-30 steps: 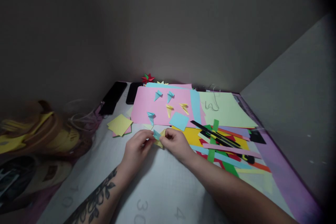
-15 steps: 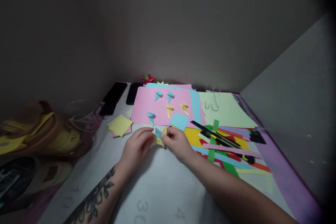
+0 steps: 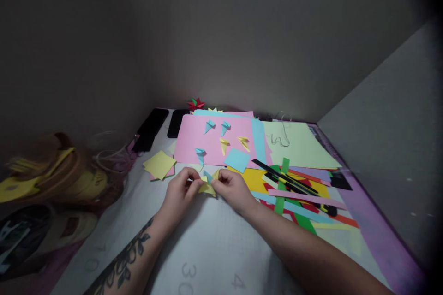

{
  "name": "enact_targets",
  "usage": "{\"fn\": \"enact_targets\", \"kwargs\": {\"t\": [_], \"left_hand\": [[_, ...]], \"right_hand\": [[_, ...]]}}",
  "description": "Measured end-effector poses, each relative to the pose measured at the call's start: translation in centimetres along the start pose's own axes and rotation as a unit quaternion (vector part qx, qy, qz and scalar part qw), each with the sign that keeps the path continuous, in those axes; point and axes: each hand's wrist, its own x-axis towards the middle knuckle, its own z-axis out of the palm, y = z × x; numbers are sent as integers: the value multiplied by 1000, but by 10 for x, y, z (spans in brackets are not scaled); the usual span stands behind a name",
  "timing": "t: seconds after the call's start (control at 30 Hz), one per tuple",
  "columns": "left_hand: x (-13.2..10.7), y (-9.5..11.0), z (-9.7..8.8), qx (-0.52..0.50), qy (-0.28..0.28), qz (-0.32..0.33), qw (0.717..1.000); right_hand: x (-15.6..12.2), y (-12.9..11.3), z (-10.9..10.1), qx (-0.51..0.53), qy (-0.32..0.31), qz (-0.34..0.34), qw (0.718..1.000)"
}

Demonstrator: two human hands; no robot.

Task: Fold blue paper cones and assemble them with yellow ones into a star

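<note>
Between my two hands is a small folded paper piece [image 3: 207, 188] in yellow and light blue, held just above the white tabletop. My left hand [image 3: 182, 189] pinches its left side between thumb and fingers. On the other side, my right hand [image 3: 232, 188] grips it with the thumb pressed against the index finger. Part of the piece is hidden by the fingertips. Beyond the hands, several folded blue units [image 3: 200, 155] and two folded yellow units [image 3: 224, 145] lie on a pink sheet [image 3: 188, 136]. A blue paper square [image 3: 237, 160] lies near my right hand.
Yellow paper squares [image 3: 159, 164] are stacked at left. Colored strips [image 3: 304, 196] and a black-and-yellow cutter [image 3: 327, 209] cover the right side. Behind lie pale green sheets [image 3: 299, 143], two dark phones [image 3: 152, 126] and a red-green paper star [image 3: 196, 103]. A brown basket-like container [image 3: 69, 170] stands far left.
My left fingers have shifted their hold from flatter fingers to a curled pinch, showing more of the yellow paper. My right hand keeps its grip almost in place.
</note>
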Motion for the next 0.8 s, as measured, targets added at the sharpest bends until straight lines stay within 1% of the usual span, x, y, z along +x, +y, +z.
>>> {"fn": "enact_targets", "kwargs": {"t": [0.07, 0.23, 0.4, 0.47, 0.53, 0.63, 0.7, 0.8], "left_hand": [[0, -1, 1, 7, 16, 6, 1000], [0, -3, -1, 51, 18, 85, 995], [1, -3, -2, 47, 29, 113, 992], [0, -3, -1, 45, 28, 104, 993], [0, -3, -1, 36, 19, 76, 996], [0, -3, 1, 18, -6, 30, 999], [1, -3, 1, 14, -20, 13, 1000], [2, -4, 2, 17, -15, 0, 1000]], "right_hand": [[0, 1, 0, 0, -1, -3, 1000], [0, -1, 0, -8, 5, -9, 1000], [-1, -2, 1, -1, 20, -13, 1000], [-1, 0, 1, -8, 25, -19, 999], [-1, 3, 1, -22, 31, -28, 999], [-1, 4, 0, -56, 49, -50, 996], [-1, 3, 0, -76, 60, -64, 993], [-1, 3, 0, -78, 64, -69, 992]]}}
